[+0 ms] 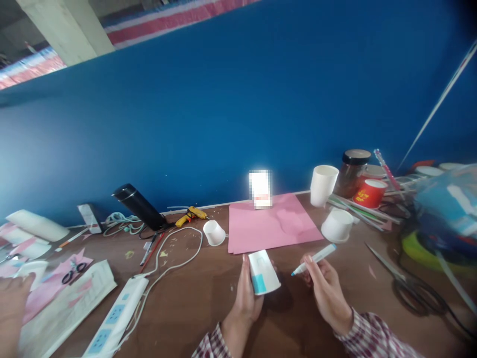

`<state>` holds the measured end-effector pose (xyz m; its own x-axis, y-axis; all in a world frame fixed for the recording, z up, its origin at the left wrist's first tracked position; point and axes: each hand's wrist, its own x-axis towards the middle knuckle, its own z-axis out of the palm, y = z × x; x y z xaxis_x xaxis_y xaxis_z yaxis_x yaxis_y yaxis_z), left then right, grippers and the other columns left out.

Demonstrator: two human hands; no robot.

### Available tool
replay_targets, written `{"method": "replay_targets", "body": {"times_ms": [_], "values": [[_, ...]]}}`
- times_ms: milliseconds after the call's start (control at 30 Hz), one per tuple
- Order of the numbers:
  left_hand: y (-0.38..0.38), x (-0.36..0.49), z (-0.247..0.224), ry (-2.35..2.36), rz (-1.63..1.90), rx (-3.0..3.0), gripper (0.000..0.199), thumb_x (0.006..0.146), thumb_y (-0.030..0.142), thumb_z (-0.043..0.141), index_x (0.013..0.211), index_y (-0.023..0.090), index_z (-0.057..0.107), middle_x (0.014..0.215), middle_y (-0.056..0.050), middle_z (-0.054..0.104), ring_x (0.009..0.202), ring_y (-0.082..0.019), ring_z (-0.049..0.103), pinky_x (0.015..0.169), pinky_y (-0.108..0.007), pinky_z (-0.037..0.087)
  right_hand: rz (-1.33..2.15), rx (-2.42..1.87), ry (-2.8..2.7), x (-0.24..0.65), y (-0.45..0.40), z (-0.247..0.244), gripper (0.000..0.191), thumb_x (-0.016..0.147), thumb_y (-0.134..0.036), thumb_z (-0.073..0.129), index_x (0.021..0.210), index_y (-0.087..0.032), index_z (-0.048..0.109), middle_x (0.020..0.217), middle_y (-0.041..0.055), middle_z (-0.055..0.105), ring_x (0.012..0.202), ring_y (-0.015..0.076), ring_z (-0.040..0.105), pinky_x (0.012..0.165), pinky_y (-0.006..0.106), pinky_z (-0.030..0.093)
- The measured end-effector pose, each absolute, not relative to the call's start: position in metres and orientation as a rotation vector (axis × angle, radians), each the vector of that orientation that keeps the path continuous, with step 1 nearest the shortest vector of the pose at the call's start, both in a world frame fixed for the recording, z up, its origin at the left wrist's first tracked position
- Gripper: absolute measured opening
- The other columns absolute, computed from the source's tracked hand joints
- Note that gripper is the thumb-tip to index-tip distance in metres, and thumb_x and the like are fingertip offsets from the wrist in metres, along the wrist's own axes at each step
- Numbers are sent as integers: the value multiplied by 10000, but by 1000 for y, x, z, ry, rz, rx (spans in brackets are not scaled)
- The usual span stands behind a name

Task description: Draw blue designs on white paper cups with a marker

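My left hand (pixel 246 293) is wrapped round a white paper cup (pixel 266 268), tilted on its side, with a light-blue coloured patch low on its wall. In my right hand (pixel 324 286) is a white marker pen (pixel 316 259) with light-blue ends, its tip pointing at the cup but apart from it. Pink paper sheets (pixel 272 223) lie just beyond both hands. Another white paper cup (pixel 214 232) stands left of the sheets, and an upside-down one (pixel 337 224) to their right. Behind that is a taller white cup (pixel 324 185).
Large scissors (pixel 410 288) lie at right. A power strip (pixel 117 318) with looping cable, a yellow glue gun (pixel 192 215) and a black bottle (pixel 137 205) are at left. A red cup (pixel 370 193) stands back right. Another person's hand (pixel 13 313) shows at far left.
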<state>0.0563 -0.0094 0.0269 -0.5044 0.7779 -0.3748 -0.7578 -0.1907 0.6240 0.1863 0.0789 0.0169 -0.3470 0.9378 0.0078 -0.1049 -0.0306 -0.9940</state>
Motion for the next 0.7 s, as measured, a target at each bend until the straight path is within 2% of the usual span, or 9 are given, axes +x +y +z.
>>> {"method": "replay_targets", "body": {"times_ms": [233, 367, 500, 600, 700], "values": [[-5, 56, 22, 968, 1854, 88, 563, 761, 606, 619, 977, 90, 684, 820, -116, 730, 881, -268, 691, 881, -400, 507, 1516, -872, -1350, 187, 80, 17, 409, 826, -551, 605, 669, -180, 537, 542, -41, 428, 489, 92, 373, 442, 217, 318], [-2, 53, 20, 926, 1873, 78, 557, 776, 599, 605, 990, 90, 681, 834, -107, 721, 833, -236, 684, 877, -369, 502, 1490, -842, -1283, 182, 89, 20, 375, 782, -543, 662, 755, -173, 601, 576, -20, 506, 519, 107, 446, 457, 221, 375], [5, 50, 18, 948, 1834, 53, 460, 817, 517, 606, 999, 101, 680, 860, -81, 710, 764, -172, 655, 797, -295, 512, 1467, -730, -1318, 168, 97, 40, 337, 776, -509, 682, 771, -182, 603, 628, 3, 570, 558, 124, 505, 503, 241, 436], [11, 49, 18, 967, 1828, 73, 427, 813, 492, 625, 996, 111, 683, 903, -81, 708, 785, -166, 645, 772, -278, 510, 1402, -640, -1385, 158, 98, 53, 287, 810, -471, 657, 860, -193, 606, 624, -13, 547, 545, 124, 491, 505, 249, 437], [15, 49, 18, 903, 1819, 162, 423, 823, 478, 619, 982, 93, 686, 953, -102, 705, 866, -181, 641, 840, -284, 493, 1283, -647, -1478, 158, 91, 55, 280, 838, -473, 616, 846, -194, 592, 631, -4, 553, 547, 135, 506, 515, 261, 446]]}}
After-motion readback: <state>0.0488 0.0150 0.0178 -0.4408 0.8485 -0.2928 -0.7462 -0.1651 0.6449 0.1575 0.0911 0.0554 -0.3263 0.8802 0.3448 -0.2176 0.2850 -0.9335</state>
